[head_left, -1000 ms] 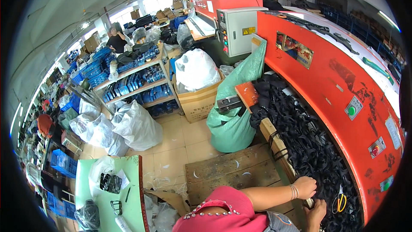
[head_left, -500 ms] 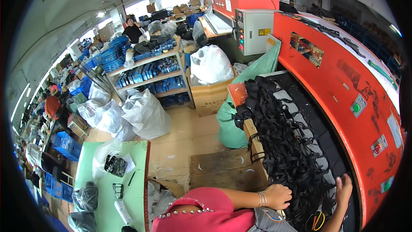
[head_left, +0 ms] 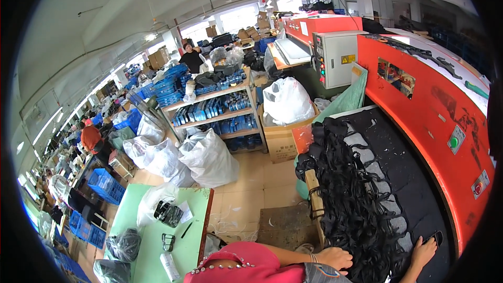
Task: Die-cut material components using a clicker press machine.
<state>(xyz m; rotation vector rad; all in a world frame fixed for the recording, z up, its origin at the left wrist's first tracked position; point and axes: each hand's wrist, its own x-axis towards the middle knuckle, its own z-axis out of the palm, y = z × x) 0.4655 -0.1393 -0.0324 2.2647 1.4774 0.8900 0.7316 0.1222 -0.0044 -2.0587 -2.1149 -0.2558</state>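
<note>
My left hand [head_left: 335, 258], with bracelets at its wrist, is at the near left edge of a long heap of black straps [head_left: 348, 209]. Its fingers are curled, and what they hold, if anything, is hidden. Over the black machine bed [head_left: 419, 178], my right hand [head_left: 423, 252] is closed on a small dark rounded piece [head_left: 438, 238] with a shiny rim. A row of grey pads [head_left: 385, 187] lies along the heap's right side, nearest to that hand.
The red machine housing [head_left: 440, 126] with push buttons rises on the right. A wooden rail [head_left: 313, 194] edges the heap on the left. Further left are a green table [head_left: 199, 215] with small items, white sacks [head_left: 209, 160], and a shelf rack [head_left: 230, 128] of blue pieces.
The view has swung left and up, so the scene sits further right and lower. My right hand, raised with fingers apart before, now has a small dark piece. My left hand stays by the straps.
</note>
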